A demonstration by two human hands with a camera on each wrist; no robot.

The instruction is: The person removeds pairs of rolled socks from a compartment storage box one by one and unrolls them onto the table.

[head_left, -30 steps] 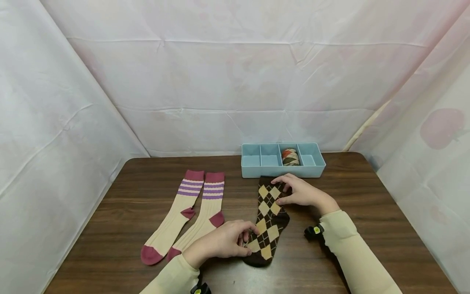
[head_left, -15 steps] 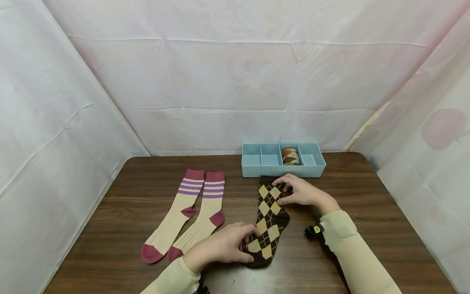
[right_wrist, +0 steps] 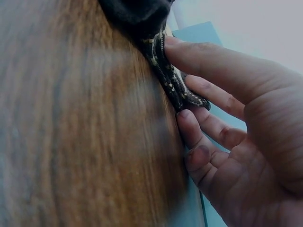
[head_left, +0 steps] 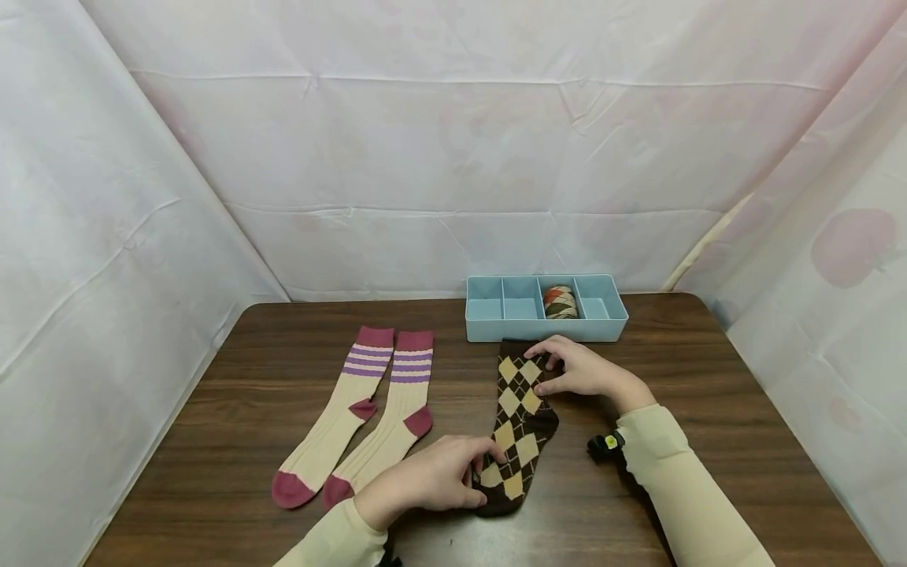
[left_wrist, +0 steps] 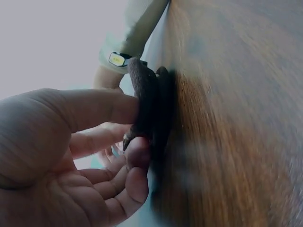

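Note:
A dark brown argyle sock (head_left: 523, 449) lies flat, cuff toward the back. In the left wrist view its toe shows two dark layers, one on the other (left_wrist: 152, 101). My left hand (head_left: 432, 474) is at the toe end, thumb and fingertips touching its left edge, fingers loosely bent. At the cuff end my right hand (head_left: 584, 368) rests its fingertips on the right edge. The right wrist view shows that thumb against the patterned sock side (right_wrist: 163, 71), with the other fingertips beside its end.
A cream sock (head_left: 336, 417) and another cream sock (head_left: 404, 402), with purple stripes and maroon ends, lie to the left. Behind the argyle sock stands a light-blue divided box (head_left: 489, 331), with a rolled argyle bundle (head_left: 560, 302) in its third compartment. Cloth walls (head_left: 425, 157) surround the table.
My left hand shifted slightly toward the table's front edge, its thumb now lower on the sock's toe. The right hand and the other things stay where they were.

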